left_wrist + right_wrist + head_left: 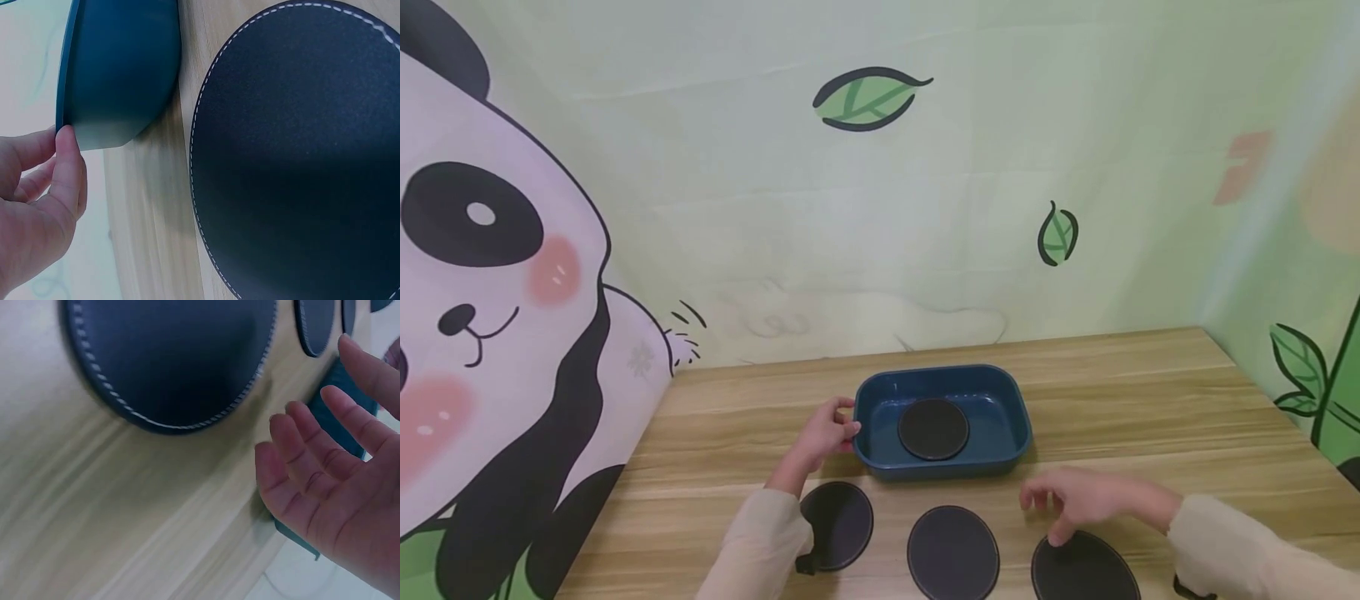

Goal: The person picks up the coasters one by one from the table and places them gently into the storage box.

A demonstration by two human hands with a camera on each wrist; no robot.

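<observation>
Resting on a wooden table [745, 408] at the lower centre of the head view, a blue dish [951, 470] is pinched at its left rim between the left hand's [827, 433] thumb and fingers. A round black pad [934, 429] is contained inside. The right hand [1078, 496], its fingers loosely bent with nothing gripped, is held at lower right, near another pad [1084, 571]. Two more pads [953, 552] are seen along the bottom.
</observation>
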